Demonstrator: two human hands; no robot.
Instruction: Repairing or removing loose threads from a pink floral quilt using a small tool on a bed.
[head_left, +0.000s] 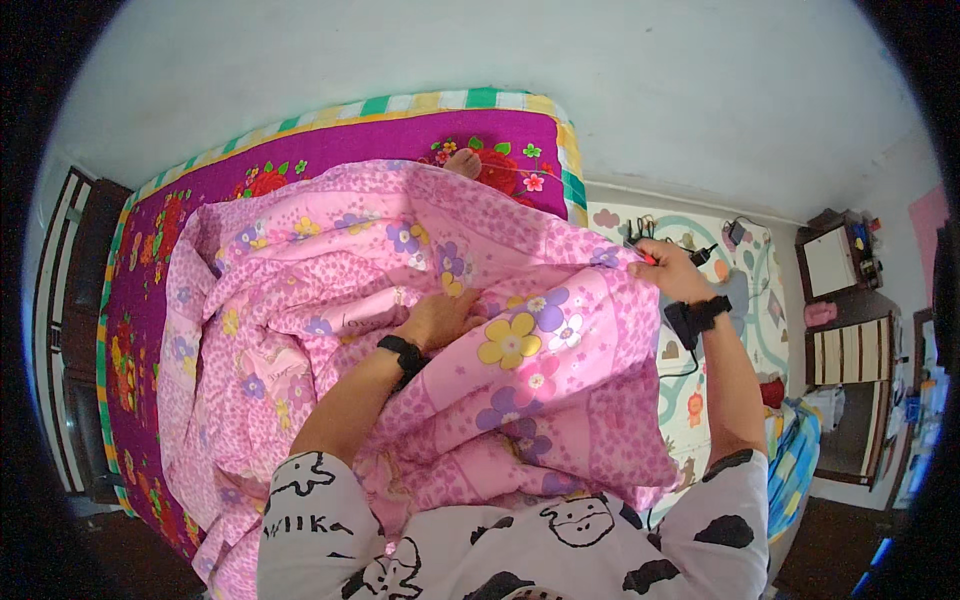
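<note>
A large pink flowered bedding cloth (510, 340) lies bunched in front of me; I cannot tell whether it is a sheet or a duvet cover. My right hand (668, 272) pinches its raised right edge, thumb and fingers closed on it. Something small and red shows by those fingers, too small to name. In the middle of the folds, my left hand (440, 320) is closed on the cloth, with its fingertips partly hidden. Each wrist wears a black band. At the cloth's far edge pokes out a bare foot (463, 163).
Beneath the cloth is a bed with a purple flowered sheet (135, 320) and a green-and-yellow checked border. To the right lies a patterned play mat (755, 350) with black cables and an adapter (736, 233). Shelving (850, 350) stands at the far right, a dark cabinet (90, 330) at the left.
</note>
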